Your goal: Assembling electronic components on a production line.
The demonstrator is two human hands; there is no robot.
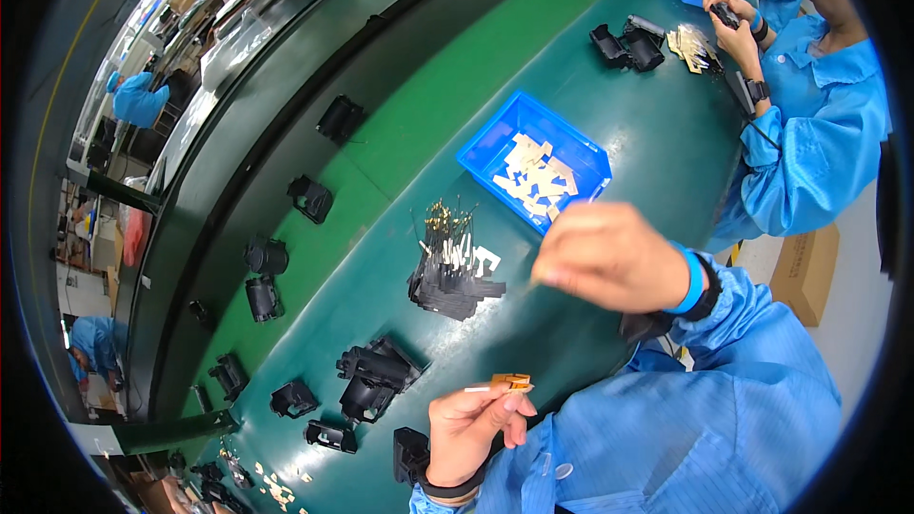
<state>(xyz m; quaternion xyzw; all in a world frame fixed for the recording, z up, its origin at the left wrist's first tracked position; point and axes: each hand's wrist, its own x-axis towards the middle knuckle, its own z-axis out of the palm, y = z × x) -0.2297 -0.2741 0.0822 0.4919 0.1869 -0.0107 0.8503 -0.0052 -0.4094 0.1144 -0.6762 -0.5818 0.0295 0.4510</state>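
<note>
My left hand, closed in a pinch near the table's front edge, holds a small orange-yellow piece with a thin white strip beside it. My right hand, blurred, is raised in front of the blue bin. Its fingertips are pressed together, and what they grip, if anything, is too smeared to name. Flat cream-coloured pieces lie loose in that bin. Left of my right hand sits a pile of black strips with thin wires, their brassy tips pointing away from me.
Black plastic housings stand on the green table to the left, and more lie on the bright green belt beyond. A co-worker in blue handles a dark part at the far right. Cream scraps lie at lower left.
</note>
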